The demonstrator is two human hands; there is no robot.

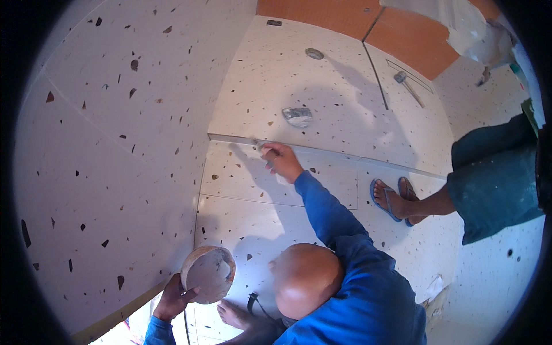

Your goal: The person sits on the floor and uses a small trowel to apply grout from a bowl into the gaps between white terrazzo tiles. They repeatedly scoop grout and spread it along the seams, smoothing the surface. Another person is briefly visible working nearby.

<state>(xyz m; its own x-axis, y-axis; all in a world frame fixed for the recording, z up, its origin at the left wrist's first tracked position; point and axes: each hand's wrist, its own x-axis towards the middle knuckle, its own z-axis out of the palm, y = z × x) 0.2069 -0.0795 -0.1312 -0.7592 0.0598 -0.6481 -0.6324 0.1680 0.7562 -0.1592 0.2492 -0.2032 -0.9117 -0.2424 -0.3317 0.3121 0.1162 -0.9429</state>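
Observation:
Neither of my own hands shows in the head view. Below me, a person in a blue long-sleeved top (368, 287) crouches on the speckled floor (322, 155). That person's right hand (283, 163) reaches out with a small tool (259, 143), perhaps a putty knife, at a grey strip (322, 150) running across the floor. The tool's exact shape is hard to make out. Their left hand (172, 298) grips the rim of a round bowl (211, 276) with grey paste inside, tilted beside the wall.
Another person in dark green shorts (494, 178) and blue flip-flops (386, 200) stands at the right. A mallet (409, 89) lies on the far floor, near a heap of grey material (297, 117) and a round drain (314, 53). A speckled wall (115, 172) rises along the left.

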